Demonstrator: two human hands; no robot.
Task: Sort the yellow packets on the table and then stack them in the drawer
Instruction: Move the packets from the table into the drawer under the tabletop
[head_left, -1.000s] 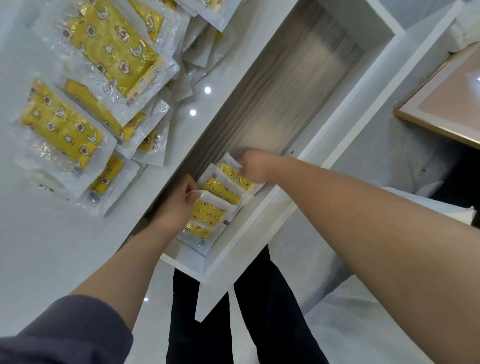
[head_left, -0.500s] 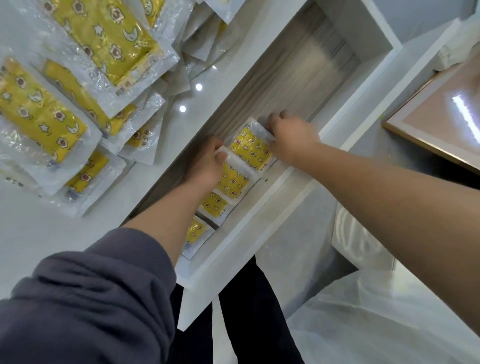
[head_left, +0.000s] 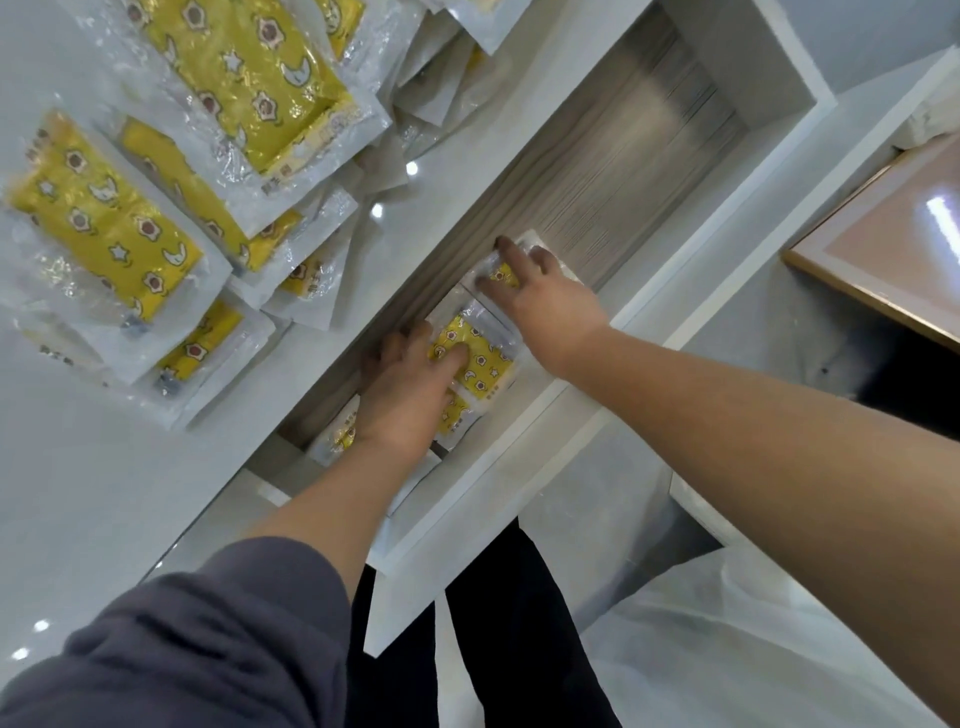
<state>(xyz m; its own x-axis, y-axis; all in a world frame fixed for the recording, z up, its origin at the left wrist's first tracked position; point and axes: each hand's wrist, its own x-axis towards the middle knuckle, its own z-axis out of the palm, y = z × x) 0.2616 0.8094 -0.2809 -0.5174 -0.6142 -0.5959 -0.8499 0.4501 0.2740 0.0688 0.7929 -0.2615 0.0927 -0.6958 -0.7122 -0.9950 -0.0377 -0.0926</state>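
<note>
An open white drawer (head_left: 524, 447) with a grey wood-grain floor runs from bottom left to top right. A row of overlapping yellow packets (head_left: 480, 358) lies along its near end. My left hand (head_left: 410, 389) rests flat on the middle of the row, fingers spread. My right hand (head_left: 540, 296) presses flat on the farthest packet (head_left: 501, 273), fingers apart. Neither hand grips anything. More yellow packets (head_left: 104, 223) in clear wrappers lie piled on the white table (head_left: 93, 493) at the left.
The far half of the drawer floor (head_left: 649, 130) is bare. A wood-framed board (head_left: 893, 239) sits at the right. White plastic sheeting (head_left: 727, 649) lies on the floor at bottom right. My dark trousers (head_left: 498, 649) stand below the drawer front.
Both hands have moved along the row towards the drawer's far end and now lie flat on the packets. The camera view shifted slightly.
</note>
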